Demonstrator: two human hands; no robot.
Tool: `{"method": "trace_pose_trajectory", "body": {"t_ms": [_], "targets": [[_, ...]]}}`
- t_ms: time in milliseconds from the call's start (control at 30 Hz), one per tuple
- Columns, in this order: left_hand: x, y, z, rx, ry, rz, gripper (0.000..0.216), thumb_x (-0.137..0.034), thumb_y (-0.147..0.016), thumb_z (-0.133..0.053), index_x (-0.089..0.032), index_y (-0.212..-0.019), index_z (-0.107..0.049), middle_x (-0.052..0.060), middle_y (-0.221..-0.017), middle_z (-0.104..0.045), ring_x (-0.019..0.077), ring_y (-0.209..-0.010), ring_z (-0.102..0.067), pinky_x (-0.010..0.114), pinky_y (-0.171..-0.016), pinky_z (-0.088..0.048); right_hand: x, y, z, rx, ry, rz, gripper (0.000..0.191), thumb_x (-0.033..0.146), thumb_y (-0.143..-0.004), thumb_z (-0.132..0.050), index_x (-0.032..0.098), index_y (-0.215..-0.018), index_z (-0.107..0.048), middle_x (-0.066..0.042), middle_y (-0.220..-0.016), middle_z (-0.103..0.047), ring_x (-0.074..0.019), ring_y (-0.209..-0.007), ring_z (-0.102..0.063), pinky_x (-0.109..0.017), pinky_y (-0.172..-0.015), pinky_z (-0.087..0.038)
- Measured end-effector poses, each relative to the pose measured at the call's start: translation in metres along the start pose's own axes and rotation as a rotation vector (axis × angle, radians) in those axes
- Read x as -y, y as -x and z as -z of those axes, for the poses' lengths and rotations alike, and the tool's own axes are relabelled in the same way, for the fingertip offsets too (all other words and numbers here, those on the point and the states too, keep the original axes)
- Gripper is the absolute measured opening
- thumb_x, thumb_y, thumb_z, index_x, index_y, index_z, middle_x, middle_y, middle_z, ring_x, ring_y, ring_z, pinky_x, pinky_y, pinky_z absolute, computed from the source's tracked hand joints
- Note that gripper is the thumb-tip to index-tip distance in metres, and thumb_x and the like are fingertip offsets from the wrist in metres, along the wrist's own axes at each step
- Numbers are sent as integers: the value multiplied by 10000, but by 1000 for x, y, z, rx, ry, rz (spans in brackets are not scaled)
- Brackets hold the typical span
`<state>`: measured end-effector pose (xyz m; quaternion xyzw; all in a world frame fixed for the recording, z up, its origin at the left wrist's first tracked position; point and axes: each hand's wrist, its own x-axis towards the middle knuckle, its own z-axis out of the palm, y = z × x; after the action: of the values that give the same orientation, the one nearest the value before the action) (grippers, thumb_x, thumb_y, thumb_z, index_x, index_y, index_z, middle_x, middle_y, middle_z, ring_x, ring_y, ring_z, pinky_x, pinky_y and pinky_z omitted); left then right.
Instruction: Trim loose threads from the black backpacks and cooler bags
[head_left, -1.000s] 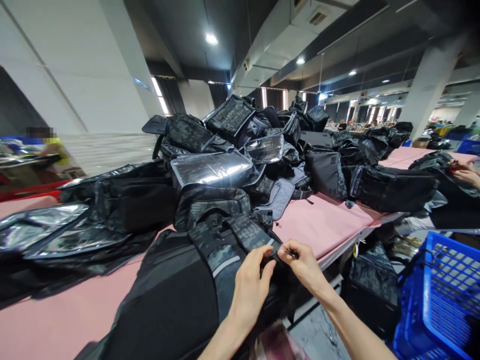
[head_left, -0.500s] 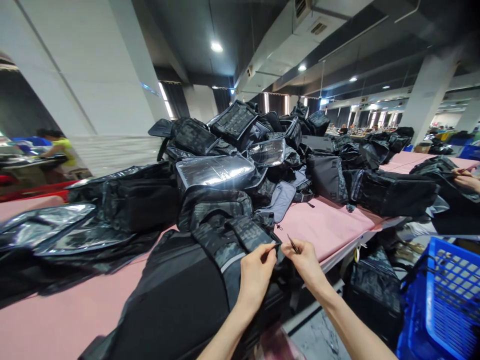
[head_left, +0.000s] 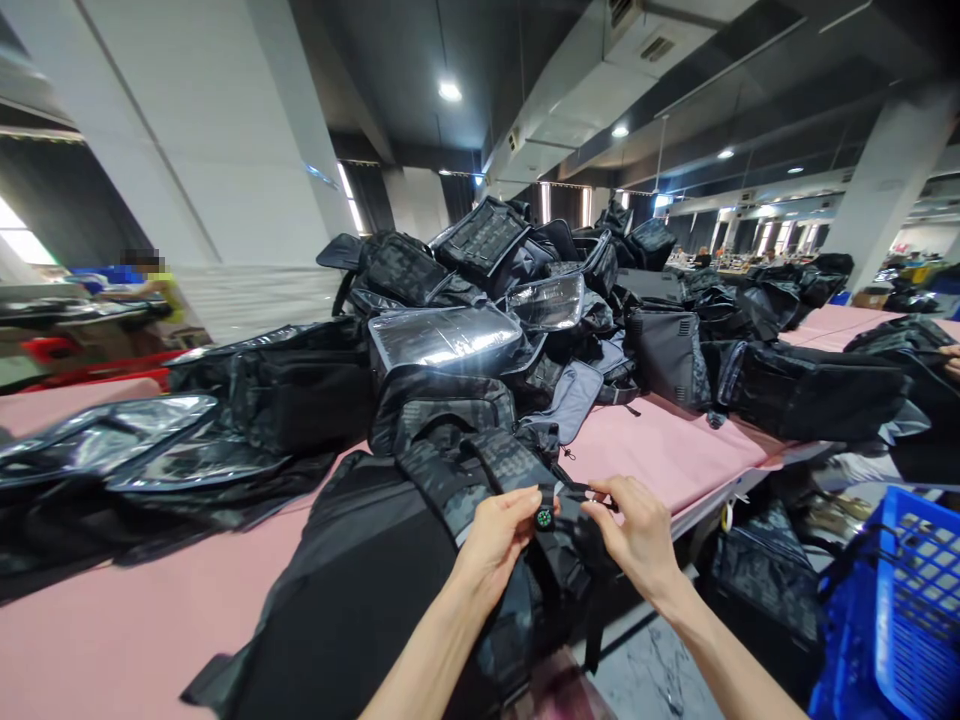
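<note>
My left hand (head_left: 495, 540) is closed on a narrow black strap. A small round compass (head_left: 544, 519) with a dark face and green markings hangs at its fingertips. Just to the right, my right hand (head_left: 637, 525) is closed in a pinch on a slim dark tool that looks like thread snips (head_left: 604, 500), partly covered by the fingers. Both hands are over a black and camouflage backpack (head_left: 352, 560), which lies with its padded shoulder straps (head_left: 504, 462) facing up.
A pink-covered table (head_left: 135, 640) carries the backpack. Behind it rises a heap of similar bags (head_left: 480, 240), some open with silver lining (head_left: 442, 338). A blue plastic basket (head_left: 892, 610) stands low at the right. Another person's hand (head_left: 952, 362) shows at the right edge.
My hands have moved slightly apart and the right hand has turned. The compass now shows at the left fingertips. The view has shifted a little left.
</note>
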<state>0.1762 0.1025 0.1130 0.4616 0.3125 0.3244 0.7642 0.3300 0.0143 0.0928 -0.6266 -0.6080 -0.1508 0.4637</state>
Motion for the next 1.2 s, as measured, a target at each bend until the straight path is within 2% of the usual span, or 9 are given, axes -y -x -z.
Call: {"method": "trace_pose_trajectory", "body": {"t_ms": [100,300,633,767,967,1200], "targets": [[3,-1,0,-16,11,-23,326,-353,-487,-774,-96,-680,-715,90,-663,-681,135,-630,-563,229,-625,-351,6,2,-2,-76,25,75,116,252,-856,-522,182,-810,-603,-37,-714,-640,-158,-658,-577,-270,-617,-410],[11,-1,-4,-50,14,-103,332,-367,-521,-767,-93,-702,-724,60,-604,-650,110,-560,-494,227,-585,-344,10,2,-9,-90,86,104,95,221,-849,-528,177,-849,-612,-36,-735,-647,-161,-684,-574,-273,-631,-403],[7,3,-9,-37,30,-90,345,-347,-513,-784,-104,-753,-733,42,-618,-650,74,-537,-444,196,-541,-297,15,2,-12,-123,84,138,95,223,-855,-524,175,-842,-606,-34,-734,-652,-149,-670,-576,-265,-626,-406],[2,9,-12,-15,34,-50,337,-332,-496,-793,-106,-738,-735,47,-618,-654,83,-545,-470,199,-556,-324,14,3,-14,-123,74,159,88,206,-851,-525,171,-855,-606,-36,-736,-651,-153,-680,-575,-273,-630,-405],[5,5,-6,14,21,-56,299,-326,-527,-776,-99,-718,-733,89,-689,-684,124,-625,-542,225,-635,-377,7,5,-13,-108,13,97,95,234,-855,-528,188,-829,-606,-36,-724,-647,-159,-669,-578,-279,-618,-412],[3,3,-9,28,12,-43,336,-353,-513,-780,-92,-718,-728,90,-674,-685,124,-594,-548,223,-609,-371,4,5,-14,-87,49,85,112,245,-853,-527,172,-872,-610,-46,-760,-651,-165,-701,-587,-282,-638,-420]]}}
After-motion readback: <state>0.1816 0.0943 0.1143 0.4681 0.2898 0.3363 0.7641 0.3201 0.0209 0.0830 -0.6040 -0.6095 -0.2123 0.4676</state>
